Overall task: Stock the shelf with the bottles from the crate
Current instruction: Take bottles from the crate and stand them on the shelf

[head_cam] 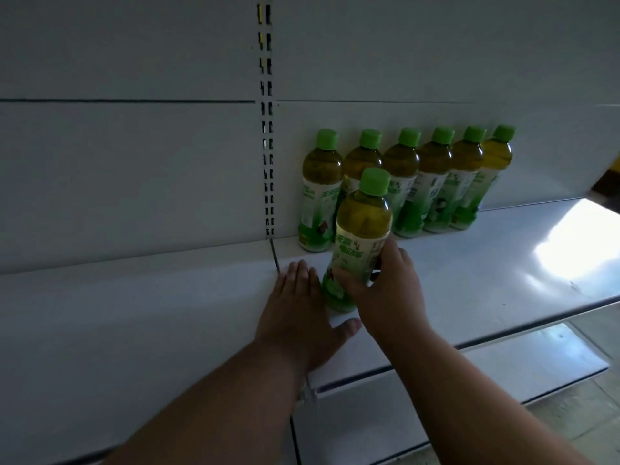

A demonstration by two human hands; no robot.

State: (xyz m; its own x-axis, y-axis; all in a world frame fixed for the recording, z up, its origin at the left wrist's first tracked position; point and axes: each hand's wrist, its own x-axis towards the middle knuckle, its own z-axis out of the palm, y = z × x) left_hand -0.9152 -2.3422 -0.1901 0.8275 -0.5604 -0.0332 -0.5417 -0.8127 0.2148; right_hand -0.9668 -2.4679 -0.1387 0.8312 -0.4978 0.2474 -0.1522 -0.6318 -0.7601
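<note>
Upright, bottle (pixel 360 229) sits between right-hand fingers (pixel 391 253) and thumb.

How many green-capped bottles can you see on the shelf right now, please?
7: six in a row along the back panel, one front bottle in the right hand. None seem hidden.

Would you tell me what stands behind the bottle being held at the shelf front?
Behind the held bottle stands a row of six green-capped bottles against the back panel. It covers the lower part of the second one; the right hand grips it.
</note>
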